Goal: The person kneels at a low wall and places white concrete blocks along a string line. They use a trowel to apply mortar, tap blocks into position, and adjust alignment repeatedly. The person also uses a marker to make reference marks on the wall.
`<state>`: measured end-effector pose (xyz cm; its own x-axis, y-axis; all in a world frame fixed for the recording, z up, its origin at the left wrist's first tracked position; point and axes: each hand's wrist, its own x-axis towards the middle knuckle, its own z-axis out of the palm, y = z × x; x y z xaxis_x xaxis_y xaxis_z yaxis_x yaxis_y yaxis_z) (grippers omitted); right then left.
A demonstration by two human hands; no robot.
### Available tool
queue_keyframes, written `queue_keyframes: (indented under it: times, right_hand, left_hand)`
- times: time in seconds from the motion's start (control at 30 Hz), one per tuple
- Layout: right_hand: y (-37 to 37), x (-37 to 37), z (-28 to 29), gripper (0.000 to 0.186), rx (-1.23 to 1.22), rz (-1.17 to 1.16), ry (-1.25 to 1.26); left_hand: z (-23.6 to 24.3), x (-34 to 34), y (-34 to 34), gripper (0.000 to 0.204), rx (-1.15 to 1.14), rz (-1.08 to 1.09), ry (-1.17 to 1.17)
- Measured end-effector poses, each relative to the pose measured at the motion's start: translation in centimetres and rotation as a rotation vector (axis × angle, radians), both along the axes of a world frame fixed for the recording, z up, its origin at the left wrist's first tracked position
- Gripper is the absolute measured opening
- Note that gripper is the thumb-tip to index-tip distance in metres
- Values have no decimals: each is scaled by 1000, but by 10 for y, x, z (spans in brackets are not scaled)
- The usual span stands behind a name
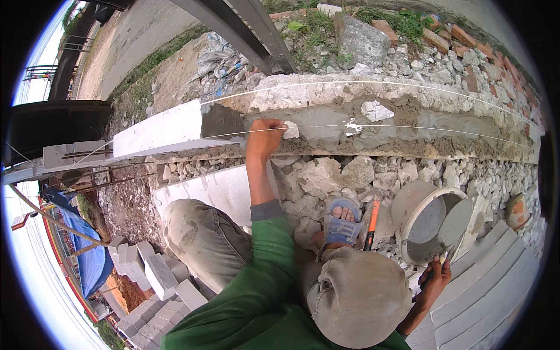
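Observation:
Over the wet mortar bed [326, 129], my left hand [265, 139] is closed with its fingertips on a small white stone chip [290, 130]. Right beside it, the mortar-smeared end of a white block [160, 129] stands on the same wall base. Two more white pieces, a larger chip [376, 111] and a smaller chip [353, 126], lie on the mortar farther right. At the lower right my right hand [435, 277] grips a trowel [455, 224], its grey blade over the mouth of a tilted bucket [399, 210] with grey residue inside.
Two taut strings [373, 83] run along the wall line. An orange-and-black hammer [371, 225] lies on rubble beside my sandalled foot [342, 221]. Another white block [204, 189] lies by my knee. Grey blocks [484, 280] are stacked right; a metal post [256, 35] rises behind the wall.

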<state>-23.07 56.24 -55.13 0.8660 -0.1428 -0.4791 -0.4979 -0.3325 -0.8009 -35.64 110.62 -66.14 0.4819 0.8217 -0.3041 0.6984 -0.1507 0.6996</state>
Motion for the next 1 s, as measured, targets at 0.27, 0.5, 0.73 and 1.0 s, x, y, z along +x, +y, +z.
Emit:
queue_keyframes:
  times: [0.27,0.5,0.73,1.0]
  right_hand:
    - [30,-5,26,19,5,168,-64]
    - [109,-5,18,25,91,669,78]
    - [287,-31,-85,35,-26,1322,-432]
    - [371,-53,-108,37,-281,1473,-855]
  left_hand:
    - [9,-23,2,28,505,208,179]
    - [95,-77,-4,31,24,152,169]
    - [116,-128,12,37,165,635,243]
    - [110,-128,15,49,217,708,-32]
